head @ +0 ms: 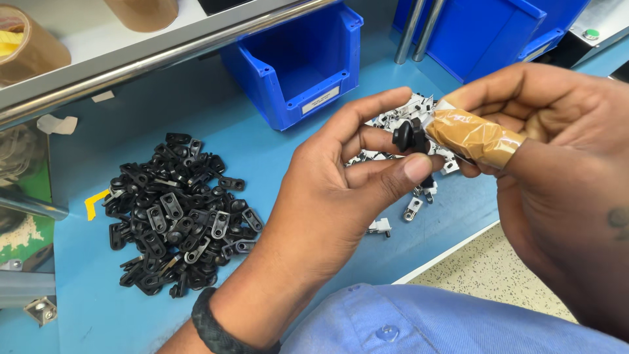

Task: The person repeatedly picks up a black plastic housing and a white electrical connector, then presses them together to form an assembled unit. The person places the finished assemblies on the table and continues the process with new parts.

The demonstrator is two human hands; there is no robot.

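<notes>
Pinching one black clip [410,136]: left hand [334,190] fingers, taped right hand [557,170] fingers; one blue bin [295,65].

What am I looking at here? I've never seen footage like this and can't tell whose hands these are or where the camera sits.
There is one picture, taken by a camera worn on a person's head, looking down at their own two bare hands over a blue worktable. The left hand and right hand meet in the middle and together pinch a small black part. One finger of the right hand is wrapped in brown tape. On the table to the left lies a pile of black parts. Behind the hands lies a pile of light metal parts, with a few strays nearer the table edge. At the back stands an open blue bin.
</notes>
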